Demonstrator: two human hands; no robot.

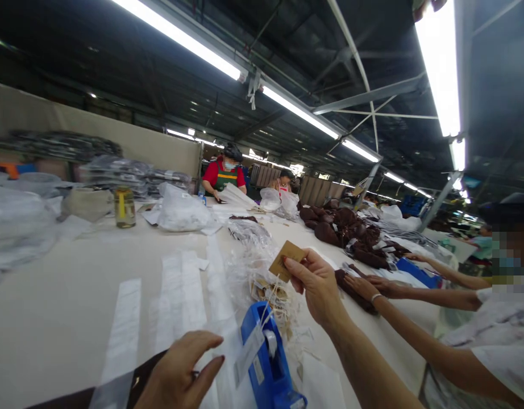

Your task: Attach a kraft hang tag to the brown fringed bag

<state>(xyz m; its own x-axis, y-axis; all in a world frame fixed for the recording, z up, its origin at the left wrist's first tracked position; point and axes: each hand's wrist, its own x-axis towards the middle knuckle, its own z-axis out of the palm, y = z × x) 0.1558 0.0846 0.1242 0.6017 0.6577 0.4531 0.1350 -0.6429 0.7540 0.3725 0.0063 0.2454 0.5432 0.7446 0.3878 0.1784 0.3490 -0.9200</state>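
Note:
Between the thumb and fingers of my right hand [318,283] is a tan cardboard hang tag [286,258], raised above the table. A pale string runs down from it to a white label [250,349] hanging in front of a blue tape dispenser [268,363]. My left hand [183,369] is at the lower middle, thumb and fingers apart, with nothing between them. Under and beside it lies a dark brown item [148,369], partly hidden by the hand and clear plastic. Beyond the dispenser is a heap of tags with cords [277,298].
White strips [183,301] lie on the pale table [74,318]. A jar [124,208] and bagged bundles [183,209] stand farther back. Brown goods [342,227] are piled at right, where a co-worker's hands [364,286] press a brown piece near another blue dispenser [419,272].

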